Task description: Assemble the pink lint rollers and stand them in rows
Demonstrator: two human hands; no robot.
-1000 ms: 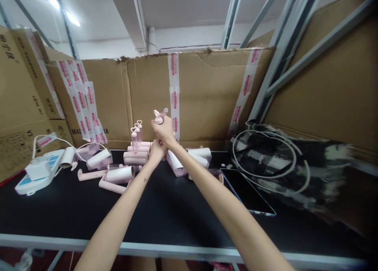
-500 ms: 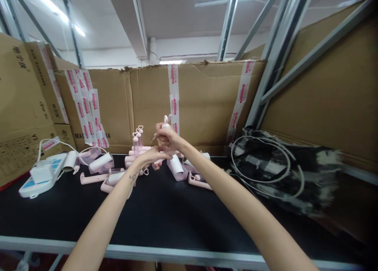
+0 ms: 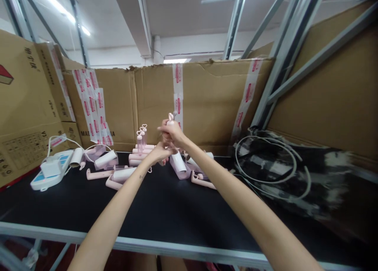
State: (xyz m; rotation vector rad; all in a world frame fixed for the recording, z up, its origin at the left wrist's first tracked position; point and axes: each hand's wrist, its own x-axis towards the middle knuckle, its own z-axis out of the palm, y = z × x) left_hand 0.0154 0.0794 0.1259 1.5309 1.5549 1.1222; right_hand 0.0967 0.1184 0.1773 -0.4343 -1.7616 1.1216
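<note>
My right hand (image 3: 174, 134) is raised above the bench, its fingers wrapped around a slim pink piece with a heart-shaped loop (image 3: 171, 116) that pokes out over the fist. Just below, my left hand (image 3: 160, 153) meets it, fingers curled; what lies in them is hidden. Left of the hands, several pink heart-topped tubes (image 3: 139, 144) stand upright beside stacked pink cylinders (image 3: 136, 159). Right behind my left hand lies a white roll in a translucent lilac holder (image 3: 178, 163). Another white roll with pink parts (image 3: 123, 174) lies beside my left forearm.
A white power strip (image 3: 56, 169) with a plugged-in adapter and cable lies on the left. At right, a coiled white cable (image 3: 295, 172) rests on dark crumpled material. Cardboard walls (image 3: 212, 102) close off the back; a metal rail (image 3: 165, 245) edges the black bench (image 3: 177, 212).
The view has shifted slightly, moving the scene a little to the right. My hands stay together, with the left fingers and thumb now closer under the right fist.
</note>
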